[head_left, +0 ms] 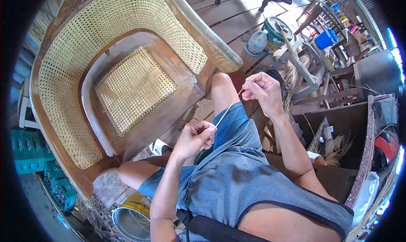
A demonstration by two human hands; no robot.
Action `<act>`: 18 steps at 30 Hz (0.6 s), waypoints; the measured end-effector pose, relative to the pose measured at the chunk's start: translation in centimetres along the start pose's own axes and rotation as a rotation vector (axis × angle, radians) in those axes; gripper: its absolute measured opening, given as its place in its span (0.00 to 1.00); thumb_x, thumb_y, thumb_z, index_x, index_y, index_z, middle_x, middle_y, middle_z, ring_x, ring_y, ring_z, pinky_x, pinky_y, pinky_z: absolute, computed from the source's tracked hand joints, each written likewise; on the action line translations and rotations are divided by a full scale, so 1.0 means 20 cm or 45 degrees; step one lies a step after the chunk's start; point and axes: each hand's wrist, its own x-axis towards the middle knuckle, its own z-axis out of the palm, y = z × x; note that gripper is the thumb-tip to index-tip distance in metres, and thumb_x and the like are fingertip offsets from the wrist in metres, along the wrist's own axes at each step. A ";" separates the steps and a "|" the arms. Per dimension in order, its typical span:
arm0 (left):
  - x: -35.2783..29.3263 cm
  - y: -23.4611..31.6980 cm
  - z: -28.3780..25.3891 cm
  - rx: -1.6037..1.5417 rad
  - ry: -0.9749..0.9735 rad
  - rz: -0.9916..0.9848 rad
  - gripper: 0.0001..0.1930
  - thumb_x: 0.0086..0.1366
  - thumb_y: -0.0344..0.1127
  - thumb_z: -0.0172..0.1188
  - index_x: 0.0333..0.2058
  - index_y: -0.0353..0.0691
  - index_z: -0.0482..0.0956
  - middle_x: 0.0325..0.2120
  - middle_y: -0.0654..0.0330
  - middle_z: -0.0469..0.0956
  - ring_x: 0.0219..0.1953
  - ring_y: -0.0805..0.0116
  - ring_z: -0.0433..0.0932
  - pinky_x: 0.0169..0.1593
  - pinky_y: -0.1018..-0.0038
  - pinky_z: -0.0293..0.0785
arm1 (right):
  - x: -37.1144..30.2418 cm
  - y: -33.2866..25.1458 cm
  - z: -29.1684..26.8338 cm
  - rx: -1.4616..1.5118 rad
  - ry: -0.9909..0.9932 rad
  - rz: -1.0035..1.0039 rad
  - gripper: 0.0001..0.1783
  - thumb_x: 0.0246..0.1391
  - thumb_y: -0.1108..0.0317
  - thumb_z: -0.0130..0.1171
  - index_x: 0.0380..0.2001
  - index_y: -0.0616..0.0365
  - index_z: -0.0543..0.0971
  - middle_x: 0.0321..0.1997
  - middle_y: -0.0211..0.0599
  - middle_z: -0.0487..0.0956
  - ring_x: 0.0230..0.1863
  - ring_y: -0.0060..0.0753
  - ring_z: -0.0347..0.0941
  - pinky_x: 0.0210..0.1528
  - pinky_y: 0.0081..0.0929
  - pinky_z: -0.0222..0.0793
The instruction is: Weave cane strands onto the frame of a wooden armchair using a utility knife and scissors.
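Observation:
Between my two hands a thin, pale cane strand is stretched at a slant above my lap. My left hand is closed, pinching the strand's lower end between thumb and fingers. Higher up and to the right, my right hand pinches the other end, its fingers curled. In front of me, to the left, stands a wooden armchair with woven cane on its back and arms. Its seat has a woven cane panel set in the wooden frame, with loose bits along the edge.
A water bottle and a dark green bucket stand on the plank floor ahead. An open drawer or box with cane coils lies at right. A yellow tin sits lower left, near green boxes. Chair frames crowd the upper right.

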 end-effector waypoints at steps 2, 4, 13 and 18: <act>0.04 0.03 0.01 0.032 0.007 0.001 0.10 0.67 0.36 0.58 0.41 0.35 0.79 0.26 0.67 0.76 0.25 0.81 0.74 0.30 0.82 0.75 | -0.01 -0.03 0.00 -0.054 -0.001 -0.029 0.02 0.58 0.75 0.56 0.32 0.61 0.76 0.27 0.33 0.79 0.26 0.19 0.77 0.28 0.17 0.76; 0.07 0.07 0.04 0.071 -0.027 0.015 0.12 0.66 0.35 0.58 0.43 0.34 0.79 0.28 0.66 0.77 0.28 0.79 0.75 0.33 0.81 0.76 | -0.04 -0.05 0.01 -0.278 -0.036 -0.125 0.03 0.58 0.74 0.56 0.34 0.62 0.76 0.28 0.35 0.80 0.25 0.21 0.77 0.28 0.18 0.76; 0.25 0.17 0.03 0.068 -0.194 0.304 0.06 0.68 0.32 0.54 0.38 0.38 0.79 0.21 0.69 0.74 0.17 0.84 0.69 0.19 0.86 0.63 | -0.03 -0.17 0.07 -0.938 0.025 -0.547 0.05 0.48 0.70 0.55 0.26 0.60 0.73 0.21 0.48 0.76 0.25 0.52 0.77 0.28 0.41 0.71; 0.41 -0.14 -0.25 0.310 -0.271 0.356 0.06 0.69 0.33 0.53 0.35 0.39 0.76 0.21 0.69 0.72 0.16 0.84 0.67 0.18 0.85 0.63 | -0.06 -0.22 -0.06 -1.349 0.072 -0.629 0.05 0.52 0.67 0.54 0.29 0.56 0.71 0.22 0.44 0.76 0.26 0.52 0.76 0.28 0.43 0.71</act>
